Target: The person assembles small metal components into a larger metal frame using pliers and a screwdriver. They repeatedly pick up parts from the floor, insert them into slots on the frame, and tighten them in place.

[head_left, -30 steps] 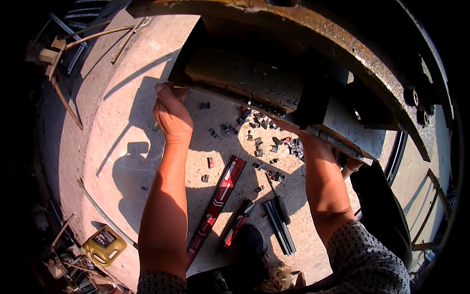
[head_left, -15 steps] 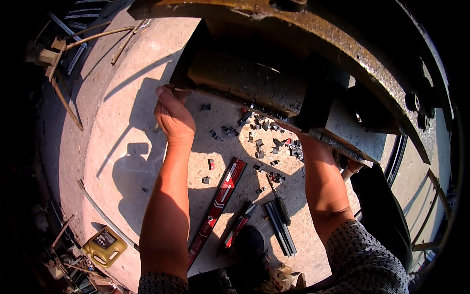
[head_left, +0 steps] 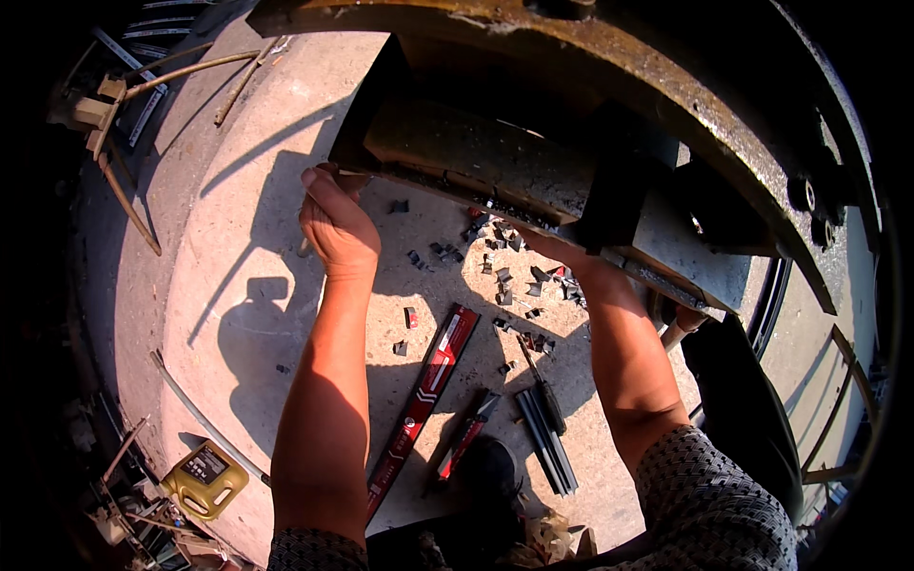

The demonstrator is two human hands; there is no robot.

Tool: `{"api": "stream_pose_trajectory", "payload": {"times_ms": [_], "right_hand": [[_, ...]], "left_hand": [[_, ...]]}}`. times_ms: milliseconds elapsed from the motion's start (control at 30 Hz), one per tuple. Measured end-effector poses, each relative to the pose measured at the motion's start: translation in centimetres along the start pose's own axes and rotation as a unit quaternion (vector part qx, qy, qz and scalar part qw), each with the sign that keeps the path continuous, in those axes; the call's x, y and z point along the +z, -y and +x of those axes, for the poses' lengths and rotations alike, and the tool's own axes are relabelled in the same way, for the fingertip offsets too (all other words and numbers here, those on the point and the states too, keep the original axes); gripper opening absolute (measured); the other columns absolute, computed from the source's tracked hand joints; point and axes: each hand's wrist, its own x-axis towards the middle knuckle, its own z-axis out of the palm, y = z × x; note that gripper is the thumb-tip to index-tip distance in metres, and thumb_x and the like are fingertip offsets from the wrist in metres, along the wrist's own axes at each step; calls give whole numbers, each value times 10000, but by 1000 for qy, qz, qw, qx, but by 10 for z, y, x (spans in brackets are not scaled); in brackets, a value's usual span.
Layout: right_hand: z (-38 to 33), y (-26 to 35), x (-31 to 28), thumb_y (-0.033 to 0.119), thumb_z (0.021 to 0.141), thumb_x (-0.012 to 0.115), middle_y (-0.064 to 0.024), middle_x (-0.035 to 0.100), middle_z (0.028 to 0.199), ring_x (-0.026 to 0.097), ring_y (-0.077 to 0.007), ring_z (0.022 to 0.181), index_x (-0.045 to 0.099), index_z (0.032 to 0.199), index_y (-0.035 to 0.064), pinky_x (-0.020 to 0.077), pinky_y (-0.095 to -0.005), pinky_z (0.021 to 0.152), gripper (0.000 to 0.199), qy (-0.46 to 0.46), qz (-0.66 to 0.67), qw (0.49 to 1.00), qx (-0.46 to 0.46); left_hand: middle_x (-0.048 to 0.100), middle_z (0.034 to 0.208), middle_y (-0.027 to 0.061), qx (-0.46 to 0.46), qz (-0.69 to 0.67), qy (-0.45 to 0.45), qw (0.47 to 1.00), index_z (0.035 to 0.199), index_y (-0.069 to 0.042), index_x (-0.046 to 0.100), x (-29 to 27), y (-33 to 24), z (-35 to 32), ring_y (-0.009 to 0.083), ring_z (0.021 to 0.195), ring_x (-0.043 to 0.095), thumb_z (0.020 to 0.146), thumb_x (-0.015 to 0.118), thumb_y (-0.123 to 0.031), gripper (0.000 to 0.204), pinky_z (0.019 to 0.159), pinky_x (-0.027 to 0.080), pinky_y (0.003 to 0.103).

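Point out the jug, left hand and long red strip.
Jug point(head_left: 204, 478): head view, middle of its body.
Left hand point(head_left: 340, 226): head view, near the thumb's base.
Long red strip point(head_left: 420, 409): head view, mid-length.

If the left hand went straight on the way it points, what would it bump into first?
Probably the left hand would meet the metal machine at its lower left corner; depth is unclear, so it may be touching.

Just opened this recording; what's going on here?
A person has their left hand at the left end of a dark metal machine's lower edge; their right hand reaches underneath, its fingers hidden. What either one grips can't be made out. Below, small black scraps lie scattered on the floor, near a long red-and-black strip.
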Motion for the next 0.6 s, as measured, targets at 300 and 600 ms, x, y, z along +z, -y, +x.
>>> {"api": "stream_pose_trajectory", "payload": {"times_ms": [300, 600], "right_hand": [[4, -4, -5, 431, 1076, 365, -196, 467, 1497, 468, -343, 1384, 408, 1502, 30, 352, -458, 1210, 587, 4, 31, 999, -1], [47, 5, -101, 418, 1081, 348, -191, 464, 1517, 465, -340, 1399, 411, 1512, 31, 336, -458, 1224, 583, 37, 319, 947, 28]], "left_hand": [[701, 790, 117, -5, 0, -7, 1000, 962, 8, 662, 0, -6, -2, 235, 666, 557, 1084, 230, -438, 633, 666, 462, 359], [752, 885, 125, -11, -42, -4, 999, 969, 17, 666, 2, -10, -3, 228, 808, 667, 1087, 228, -429, 636, 735, 497, 334]]}}
